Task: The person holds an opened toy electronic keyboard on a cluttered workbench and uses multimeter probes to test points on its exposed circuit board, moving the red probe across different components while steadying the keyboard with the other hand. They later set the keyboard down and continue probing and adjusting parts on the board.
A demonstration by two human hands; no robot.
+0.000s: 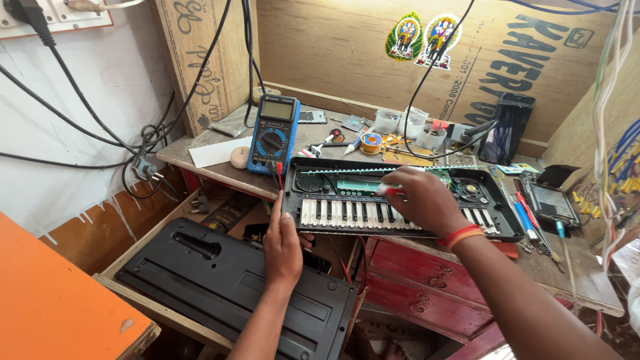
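Cramped repair corner, plywood-walled, around a cluttered wooden bench (220, 170) with red drawers beneath.

Opened electronic keyboard (400, 200) lying flat at the bench's front edge, top cover off, black and white keys toward the wearer, circuit board and round speaker exposed behind them. Left hand (283, 247) clamped on the near left corner, thumb over the rim, fingers hidden underneath; probably steadying the overhanging end. Right hand (423, 200) arched over the middle of the keys, fingertips pinching a small red-handled tool (390, 191) with its tip hidden among the exposed parts; exact kind of tool hard to tell. Orange and red bands on that wrist.

Just left of the keyboard, blue-cased multimeter (273, 135) propped upright, screen facing the wearer for easy reading, red lead trailing down toward the left hand. Black back cover (240, 287) parked in the open drawer below, out of the way. Behind, small translucent tubs (407, 123) and a solder spool (371, 141), within reach. Screwdrivers (527, 213) and a bare phone board at the right.

On the plywood, two oval stickers (423, 37) with bright figures, green-and-yellow edged; large dark stencilled lettering beside them. White socket strip (53, 13) top left, black cables hanging down.
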